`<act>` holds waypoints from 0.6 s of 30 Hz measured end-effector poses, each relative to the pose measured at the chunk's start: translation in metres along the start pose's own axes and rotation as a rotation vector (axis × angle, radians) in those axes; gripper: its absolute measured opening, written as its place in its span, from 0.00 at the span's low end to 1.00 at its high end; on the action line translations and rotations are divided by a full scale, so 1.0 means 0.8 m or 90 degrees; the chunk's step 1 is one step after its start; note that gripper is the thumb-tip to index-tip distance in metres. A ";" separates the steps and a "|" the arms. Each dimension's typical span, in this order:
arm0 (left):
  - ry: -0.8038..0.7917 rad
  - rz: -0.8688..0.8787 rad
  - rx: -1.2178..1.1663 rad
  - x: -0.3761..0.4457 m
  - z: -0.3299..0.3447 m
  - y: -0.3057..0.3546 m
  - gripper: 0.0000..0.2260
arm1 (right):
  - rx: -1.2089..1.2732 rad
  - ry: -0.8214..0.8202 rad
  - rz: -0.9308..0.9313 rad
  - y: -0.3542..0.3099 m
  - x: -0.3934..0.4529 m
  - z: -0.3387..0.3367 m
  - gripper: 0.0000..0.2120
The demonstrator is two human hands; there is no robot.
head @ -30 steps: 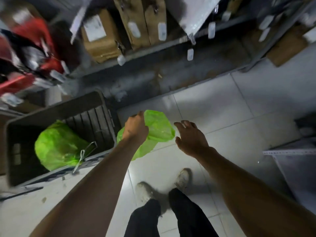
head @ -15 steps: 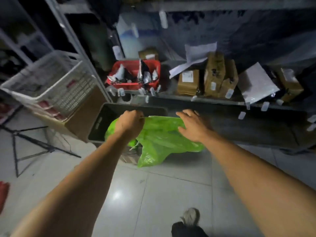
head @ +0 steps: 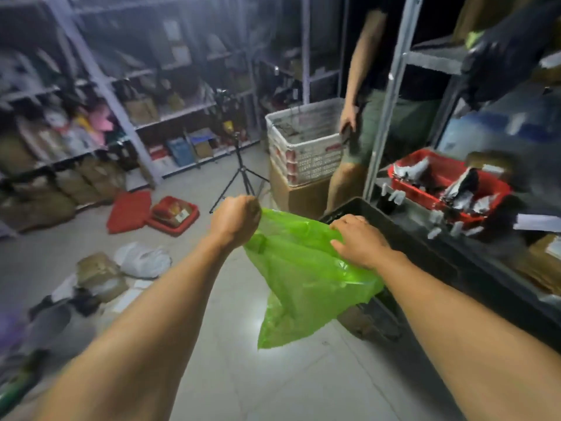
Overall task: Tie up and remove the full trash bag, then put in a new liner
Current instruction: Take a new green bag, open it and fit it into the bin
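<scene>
Both forearms reach forward. Left hand [head: 235,218] fisted round top edge of green liner [head: 303,278]; right hand [head: 361,241] pinches other edge, fingers curled — liner hangs between them above tiled floor [head: 273,384], beside black bin [head: 403,235]. Beyond: red basket [head: 449,183] on shelf, tripod [head: 243,174], white crate [head: 306,141], standing person [head: 394,117] — shelving at back.

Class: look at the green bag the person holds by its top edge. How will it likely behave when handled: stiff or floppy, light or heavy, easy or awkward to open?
Probably floppy: the green bag hangs in crumpled folds below the left hand and right hand. Likely light and empty, since it looks flat and thin, with no bulge. Its glossy film may be slippery and cling, so opening it could be fiddly.
</scene>
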State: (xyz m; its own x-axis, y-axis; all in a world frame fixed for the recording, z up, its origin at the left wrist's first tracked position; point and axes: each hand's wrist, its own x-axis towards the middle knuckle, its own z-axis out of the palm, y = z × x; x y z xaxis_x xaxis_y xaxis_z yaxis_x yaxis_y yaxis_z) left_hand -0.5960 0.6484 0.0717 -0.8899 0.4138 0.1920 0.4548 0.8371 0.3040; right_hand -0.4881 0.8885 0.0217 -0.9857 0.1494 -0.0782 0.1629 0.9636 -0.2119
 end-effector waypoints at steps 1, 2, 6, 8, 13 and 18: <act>0.009 -0.041 0.001 -0.012 -0.008 -0.024 0.09 | 0.001 -0.004 -0.039 -0.020 0.015 0.003 0.22; 0.015 -0.085 0.002 -0.025 -0.015 -0.048 0.09 | -0.001 -0.009 -0.080 -0.040 0.029 0.006 0.22; 0.031 -0.236 0.017 -0.092 -0.037 -0.136 0.08 | -0.004 -0.027 -0.220 -0.128 0.068 0.029 0.22; 0.043 -0.287 0.037 -0.132 -0.045 -0.174 0.09 | -0.001 -0.043 -0.274 -0.177 0.076 0.044 0.22; 0.046 -0.431 0.052 -0.233 -0.076 -0.268 0.09 | -0.003 -0.098 -0.389 -0.314 0.072 0.087 0.22; 0.058 -0.530 0.034 -0.324 -0.106 -0.379 0.09 | -0.036 -0.118 -0.464 -0.438 0.062 0.134 0.21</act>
State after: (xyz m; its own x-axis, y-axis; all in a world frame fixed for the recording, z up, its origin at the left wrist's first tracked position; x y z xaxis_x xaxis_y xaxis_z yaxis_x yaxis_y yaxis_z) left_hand -0.5006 0.2570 0.0090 -0.9266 -0.3761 0.0005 -0.3541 0.8730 0.3354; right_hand -0.5895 0.5348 -0.0122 -0.8185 -0.5655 -0.1015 -0.5353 0.8148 -0.2227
